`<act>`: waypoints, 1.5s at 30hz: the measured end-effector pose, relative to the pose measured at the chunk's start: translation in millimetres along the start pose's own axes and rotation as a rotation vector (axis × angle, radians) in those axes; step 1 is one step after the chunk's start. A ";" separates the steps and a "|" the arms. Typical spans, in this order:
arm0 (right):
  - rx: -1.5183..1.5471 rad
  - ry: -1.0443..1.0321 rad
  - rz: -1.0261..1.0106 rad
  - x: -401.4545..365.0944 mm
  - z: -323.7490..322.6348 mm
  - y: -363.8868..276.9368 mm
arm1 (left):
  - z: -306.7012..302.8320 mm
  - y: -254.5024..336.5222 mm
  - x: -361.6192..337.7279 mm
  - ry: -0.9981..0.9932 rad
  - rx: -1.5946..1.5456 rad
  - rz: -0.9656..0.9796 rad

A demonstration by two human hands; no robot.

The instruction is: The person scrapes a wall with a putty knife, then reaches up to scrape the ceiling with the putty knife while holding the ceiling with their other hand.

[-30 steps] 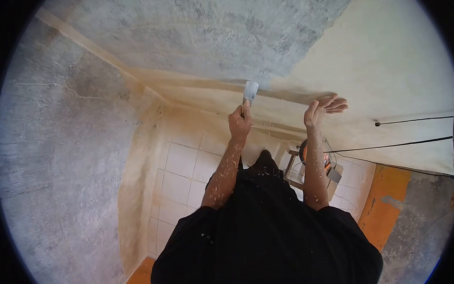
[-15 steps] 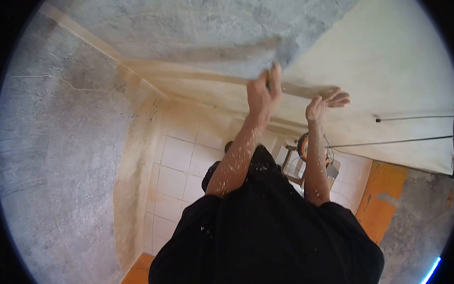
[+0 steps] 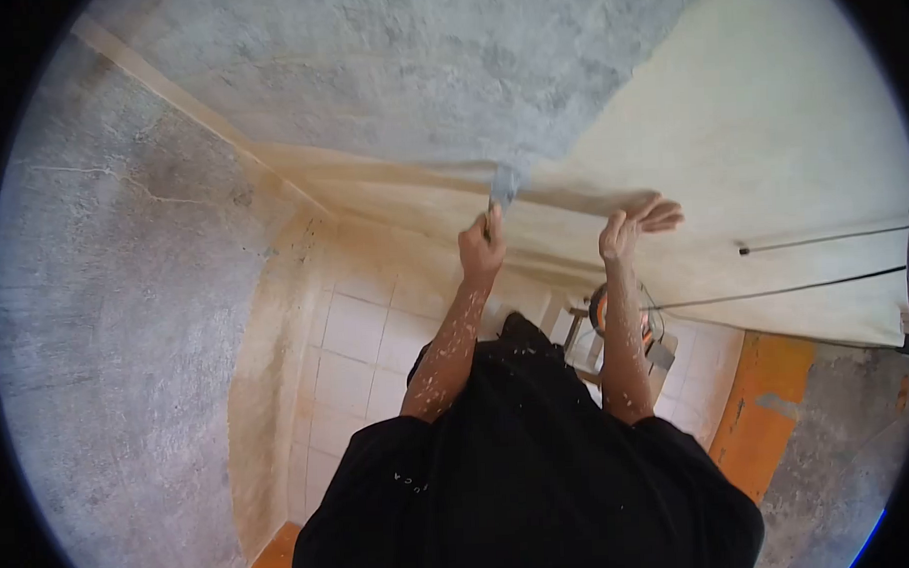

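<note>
My left hand (image 3: 481, 245) is shut on the handle of a metal scraper (image 3: 503, 187). Its blade touches the ceiling at the edge between the bare grey patch (image 3: 417, 75) and the cream paint (image 3: 769, 123). My right hand (image 3: 638, 223) is open, palm flat against the painted ceiling just right of the scraper, fingers pointing right. Pale flakes speckle both forearms and my black shirt (image 3: 521, 462).
Two black cables (image 3: 823, 236) run along the ceiling at right. Below my hands is an orange and grey device on a stand (image 3: 626, 323). A white tiled wall (image 3: 361, 337) lies behind my arms, with rough grey plaster (image 3: 105, 296) at left and orange paint (image 3: 769, 413) at lower right.
My left hand pushed the scraper up and to the right across the ceiling, then drew back to about where it began. My right hand stayed pressed on the ceiling.
</note>
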State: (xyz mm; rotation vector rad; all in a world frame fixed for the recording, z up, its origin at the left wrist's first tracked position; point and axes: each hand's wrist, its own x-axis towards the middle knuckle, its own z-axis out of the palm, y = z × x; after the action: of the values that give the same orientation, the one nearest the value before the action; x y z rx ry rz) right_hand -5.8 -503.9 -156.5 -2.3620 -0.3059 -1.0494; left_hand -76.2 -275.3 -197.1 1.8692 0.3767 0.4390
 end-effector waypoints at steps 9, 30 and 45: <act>-0.036 -0.003 -0.026 -13.4 -3.4 6.8 | 17.3 59.0 4.5 0.036 -0.018 0.264; -0.137 0.212 -0.146 15.6 -24.8 -2.3 | 45.0 -26.5 -20.5 0.202 -0.001 -0.021; -0.113 0.264 -0.221 14.5 -10.6 13.3 | 43.1 -13.9 -24.3 0.175 -0.039 -0.098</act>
State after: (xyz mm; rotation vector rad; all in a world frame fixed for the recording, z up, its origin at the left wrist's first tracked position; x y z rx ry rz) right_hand 2.7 -520.9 -144.9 -2.2877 -0.4244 -1.5015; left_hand -77.8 -317.6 -226.3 1.7711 0.5709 0.5410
